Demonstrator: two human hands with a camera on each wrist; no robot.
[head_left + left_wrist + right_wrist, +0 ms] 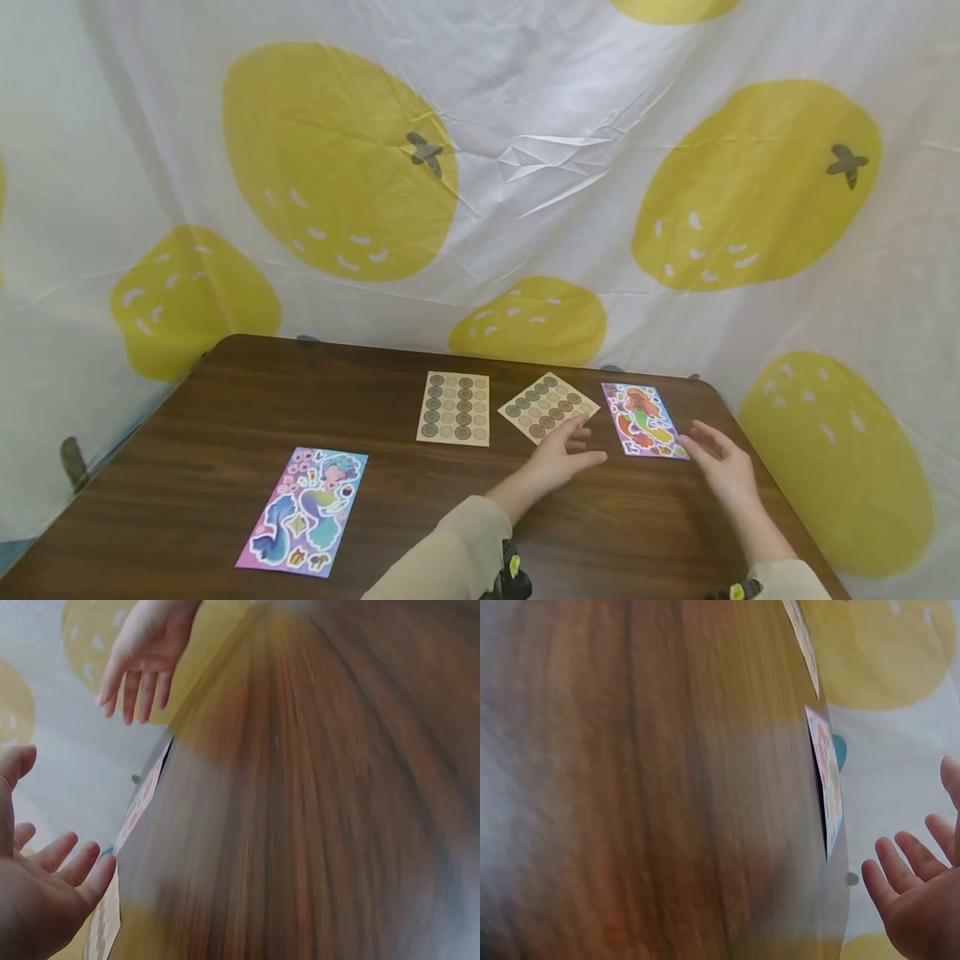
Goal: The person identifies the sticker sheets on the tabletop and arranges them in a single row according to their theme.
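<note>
My left hand [553, 460] hovers in front of the tilted tan sheet of round stickers [550, 406], fingers loosely spread and holding nothing. To its right, my right hand [723, 467] is beside the mermaid sticker sheet [640, 419] with the red-haired figure, its fingers relaxed and its palm turned inward. Whether its fingertips touch that sheet's corner I cannot tell in the head view. In the left wrist view both the left hand [45, 900] and the right hand [150, 656] appear bare. The right wrist view has the right hand [926, 892] with nothing in it.
A second tan sheet of round stickers [453, 408] lies at the back middle of the brown wooden table [187, 417]. Nearer the front left lies a blue and purple mermaid sticker sheet [303, 512]. A white curtain with yellow fruit [540, 208] hangs behind the table.
</note>
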